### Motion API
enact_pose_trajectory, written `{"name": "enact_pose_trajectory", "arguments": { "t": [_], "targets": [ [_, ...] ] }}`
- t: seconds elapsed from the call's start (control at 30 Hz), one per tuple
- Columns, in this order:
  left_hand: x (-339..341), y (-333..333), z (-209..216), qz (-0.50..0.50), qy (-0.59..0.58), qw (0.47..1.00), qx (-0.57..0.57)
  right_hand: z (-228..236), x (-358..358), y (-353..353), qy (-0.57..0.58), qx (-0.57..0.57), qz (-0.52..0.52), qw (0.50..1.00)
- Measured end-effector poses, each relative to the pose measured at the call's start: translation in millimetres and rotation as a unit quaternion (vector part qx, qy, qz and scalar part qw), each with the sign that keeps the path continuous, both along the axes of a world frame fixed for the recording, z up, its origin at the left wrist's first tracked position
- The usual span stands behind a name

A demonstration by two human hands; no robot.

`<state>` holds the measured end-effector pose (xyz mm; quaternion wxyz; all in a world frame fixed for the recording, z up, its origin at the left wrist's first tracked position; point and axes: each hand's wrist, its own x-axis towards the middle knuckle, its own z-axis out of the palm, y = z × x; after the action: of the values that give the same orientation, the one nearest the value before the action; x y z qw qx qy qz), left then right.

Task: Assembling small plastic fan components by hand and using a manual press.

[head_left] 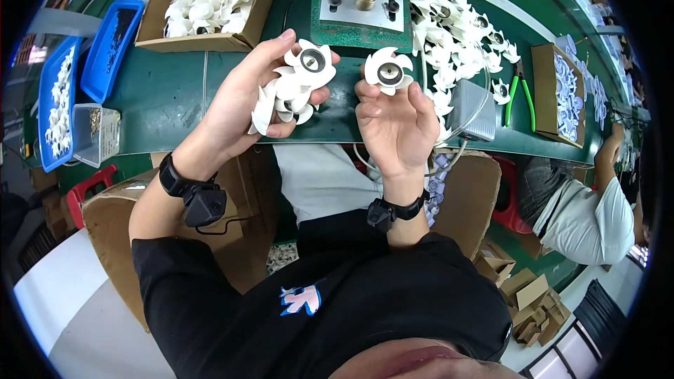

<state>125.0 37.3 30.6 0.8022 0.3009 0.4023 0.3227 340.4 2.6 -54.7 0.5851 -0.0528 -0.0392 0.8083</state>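
Several small white fan impellers (289, 88) with dark hub rings are bunched in my left hand (242, 91), its fingers wrapped round them. One more white impeller (388, 71) is pinched upright at the fingertips of my right hand (399, 123), its dark round hub turned up. Both hands are above the near edge of the green table (168, 98), a short gap between them. Beyond them stands a green press fixture (361, 28) with a metal plate and a brass post; neither hand touches it.
A cardboard box of impellers (203, 42) stands at the back left, near blue trays (91, 88) and a clear tub (109, 133). To the right are an impeller pile (449, 35), a grey box (474, 109), green-handled pliers (519, 102) and a box of pale parts (540, 84). Another person (586, 217) sits at right.
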Motion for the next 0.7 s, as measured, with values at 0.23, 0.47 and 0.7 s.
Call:
{"name": "enact_pose_trajectory", "arguments": {
  "t": [0.23,0.47,0.7],
  "targets": [
    [-4.3,1.4,-4.2,-0.027,-0.038,0.999,0.006,3.6,-4.2,-4.4,-0.221,0.060,-0.094,0.969],
    [-4.1,-1.8,-9.5,-0.023,0.035,0.998,0.040,9.2,-14.3,-7.8,-0.325,0.070,-0.090,0.939],
    [-0.2,-2.0,-15.1,0.016,0.094,0.995,0.013,17.5,-6.0,-17.0,-0.270,0.043,-0.202,0.940]
  ]
}}
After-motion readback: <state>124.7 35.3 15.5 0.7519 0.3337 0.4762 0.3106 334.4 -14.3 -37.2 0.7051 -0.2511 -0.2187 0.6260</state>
